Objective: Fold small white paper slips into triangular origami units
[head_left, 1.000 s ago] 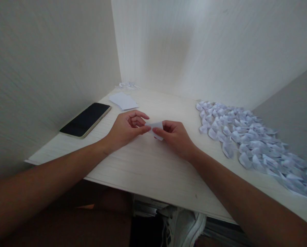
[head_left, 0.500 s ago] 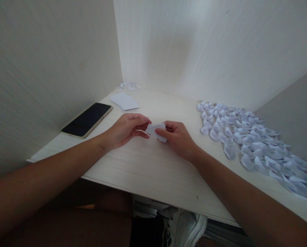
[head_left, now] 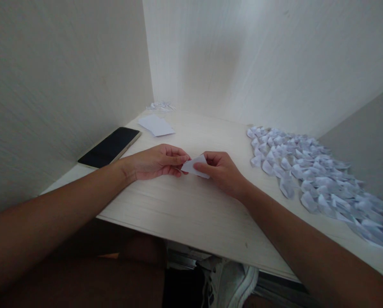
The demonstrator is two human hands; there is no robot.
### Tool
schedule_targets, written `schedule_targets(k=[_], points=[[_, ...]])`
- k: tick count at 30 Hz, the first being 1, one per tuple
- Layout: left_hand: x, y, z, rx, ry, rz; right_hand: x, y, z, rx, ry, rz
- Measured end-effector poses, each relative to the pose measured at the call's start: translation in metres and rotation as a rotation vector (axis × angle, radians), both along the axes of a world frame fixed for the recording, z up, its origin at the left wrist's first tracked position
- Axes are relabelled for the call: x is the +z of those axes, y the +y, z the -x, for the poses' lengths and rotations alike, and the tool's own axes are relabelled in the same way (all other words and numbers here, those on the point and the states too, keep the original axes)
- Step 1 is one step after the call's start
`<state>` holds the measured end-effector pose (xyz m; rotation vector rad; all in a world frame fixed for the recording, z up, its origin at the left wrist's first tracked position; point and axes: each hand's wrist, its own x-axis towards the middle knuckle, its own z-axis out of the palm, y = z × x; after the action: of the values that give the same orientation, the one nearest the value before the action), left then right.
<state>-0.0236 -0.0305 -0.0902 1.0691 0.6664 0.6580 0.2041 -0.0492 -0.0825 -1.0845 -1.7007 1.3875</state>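
Hands, left (head_left: 153, 162) and right (head_left: 222, 171), pinch unmarked paper slip (head_left: 196, 166)

- Desk (head_left: 185, 214): bare wood is lying open in front of both hands and along the near edge; passage is running free there.
- Left hand (head_left: 156, 161) and right hand (head_left: 222, 171): sitting mid-desk, joined by a paper slip (head_left: 196, 166), blocking the straight line across the centre.
- Phone (head_left: 110, 146): lying flat by the left wall, narrowing the left side.
- Paper sheets (head_left: 155, 125): lying flat behind the phone, near the corner; low obstacle.
- Scraps (head_left: 161, 106): sitting in the far corner.
- Folded pieces (head_left: 307, 171): spreading over the right side up to the wall, leaving no bare desk there.
- Walls (head_left: 66, 85): closing off left and rear.
- Strip between hands and rear wall: staying open.
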Motion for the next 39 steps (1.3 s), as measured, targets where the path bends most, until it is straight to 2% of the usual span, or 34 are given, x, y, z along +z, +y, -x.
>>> schedule_targets(k=[4, 11, 15, 19, 23, 26, 33, 39], points=[[0.002, -0.002, -0.004, 0.015, 0.054, -0.099, 0.0, 0.001, -0.001, -0.023, -0.034, -0.005], [-0.003, -0.004, -0.011, 0.192, 0.245, -0.455, 0.003, 0.0, 0.0, -0.085, -0.172, -0.112], [-0.003, -0.007, -0.014, 0.317, 0.28, -0.596, -0.002, 0.001, 0.001, -0.178, -0.124, -0.131], [-0.005, -0.008, -0.018, 0.467, 0.207, -0.597, -0.01, 0.005, 0.001, -0.264, 0.095, -0.084], [-0.007, -0.01, -0.024, 0.527, 0.147, -0.557, -0.013, 0.007, 0.001, -0.334, 0.214, -0.087], [-0.005, -0.014, -0.027, 0.545, 0.138, -0.548, -0.012, 0.007, 0.002, -0.394, 0.241, -0.136], [-0.003, -0.018, -0.03, 0.625, 0.091, -0.555, -0.01, 0.002, 0.004, -0.464, 0.195, -0.363], [-0.002, -0.019, -0.03, 0.657, 0.083, -0.573, -0.003, 0.0, 0.005, -0.49, 0.201, -0.392]])
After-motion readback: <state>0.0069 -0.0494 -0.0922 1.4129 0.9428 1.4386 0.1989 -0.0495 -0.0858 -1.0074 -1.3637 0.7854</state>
